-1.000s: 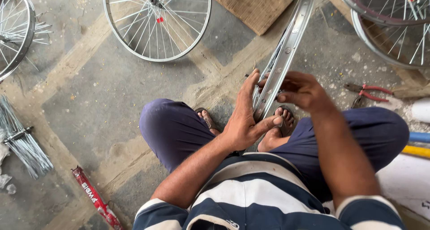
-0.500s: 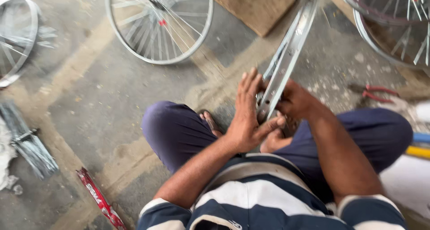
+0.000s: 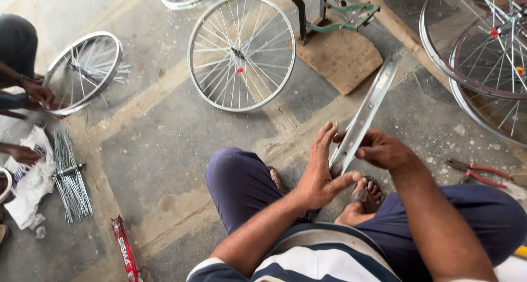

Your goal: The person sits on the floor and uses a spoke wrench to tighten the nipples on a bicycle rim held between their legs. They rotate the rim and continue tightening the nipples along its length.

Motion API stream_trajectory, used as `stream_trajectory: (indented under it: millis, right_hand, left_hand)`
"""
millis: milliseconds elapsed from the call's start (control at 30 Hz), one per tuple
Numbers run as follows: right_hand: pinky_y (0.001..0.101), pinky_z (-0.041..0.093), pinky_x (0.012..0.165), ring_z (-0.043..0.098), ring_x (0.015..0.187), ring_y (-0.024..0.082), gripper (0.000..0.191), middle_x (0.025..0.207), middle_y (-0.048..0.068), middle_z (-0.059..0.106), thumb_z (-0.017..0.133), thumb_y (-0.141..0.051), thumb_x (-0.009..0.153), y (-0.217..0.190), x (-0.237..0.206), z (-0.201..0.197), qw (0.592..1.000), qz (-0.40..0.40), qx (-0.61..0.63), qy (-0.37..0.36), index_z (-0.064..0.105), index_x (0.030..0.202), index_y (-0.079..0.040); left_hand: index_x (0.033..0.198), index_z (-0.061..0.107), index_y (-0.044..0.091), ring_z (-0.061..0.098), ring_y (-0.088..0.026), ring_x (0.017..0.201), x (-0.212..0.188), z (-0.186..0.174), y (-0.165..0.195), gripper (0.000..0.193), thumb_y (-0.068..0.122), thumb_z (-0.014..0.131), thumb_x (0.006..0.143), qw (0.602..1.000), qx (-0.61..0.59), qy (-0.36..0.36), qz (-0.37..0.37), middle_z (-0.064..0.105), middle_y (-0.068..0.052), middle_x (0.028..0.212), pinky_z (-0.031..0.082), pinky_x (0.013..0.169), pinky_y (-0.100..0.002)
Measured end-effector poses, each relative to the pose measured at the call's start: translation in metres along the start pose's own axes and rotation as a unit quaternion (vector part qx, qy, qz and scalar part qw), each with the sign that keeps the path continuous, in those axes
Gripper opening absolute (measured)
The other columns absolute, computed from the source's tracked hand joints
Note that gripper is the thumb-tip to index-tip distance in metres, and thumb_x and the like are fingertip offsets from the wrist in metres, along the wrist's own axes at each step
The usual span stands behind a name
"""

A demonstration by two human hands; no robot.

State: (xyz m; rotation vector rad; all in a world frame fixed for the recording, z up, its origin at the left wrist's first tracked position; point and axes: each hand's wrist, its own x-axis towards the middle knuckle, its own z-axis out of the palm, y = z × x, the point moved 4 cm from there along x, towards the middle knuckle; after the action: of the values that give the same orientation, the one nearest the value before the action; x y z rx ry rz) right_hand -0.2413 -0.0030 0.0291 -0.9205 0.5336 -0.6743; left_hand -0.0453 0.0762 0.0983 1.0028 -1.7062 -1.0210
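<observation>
Bare metal rim at frame centre, on edge between feet. Left hand and right hand both pinching lower arc. Probably light, stiff, slick; best gripped by sidewalls.

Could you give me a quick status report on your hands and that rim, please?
Left hand and right hand both gripping the bare rim, standing on edge by the feet. Pliers lie to the right, apart. Nothing in the way.

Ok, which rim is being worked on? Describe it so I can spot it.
Start at the wooden board on the floor. The bare rim runs from its corner down to the left hand and right hand. Unlike the wheels around, it has no spokes.
</observation>
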Motion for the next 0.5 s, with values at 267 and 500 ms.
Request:
stream_trajectory:
  millis: [267, 500]
  right_hand:
    - [0.0386, 0.056, 0.079, 0.072, 0.088, 0.024, 0.037, 0.096, 0.012, 0.074, 0.083, -0.022, 0.077, -0.007, -0.011, 0.040, 0.727, -0.174, -0.564, 0.349, 0.064, 0.101, -0.001]
    - [0.0370, 0.055, 0.077, 0.069, 0.082, 0.025, 0.030, 0.091, 0.010, 0.069, 0.074, -0.026, 0.090, 0.004, -0.020, 0.049, 0.669, -0.344, -0.559, 0.348, 0.060, 0.100, 0.000]
  left_hand:
    - [0.166, 0.018, -0.001, 0.020, -0.045, 0.164, 0.000, -0.001, -0.003, 0.103, 0.057, 0.067, 0.097, 1.000, -0.012, -0.002, -0.028, 0.018, -0.031, 0.174, 0.022, 0.133, -0.055]
    - [0.164, 0.021, -0.003, 0.028, -0.044, 0.160, 0.004, 0.005, -0.004, 0.101, 0.055, 0.069, 0.096, 0.999, -0.016, 0.010, -0.041, 0.023, -0.030, 0.172, 0.026, 0.130, -0.052]
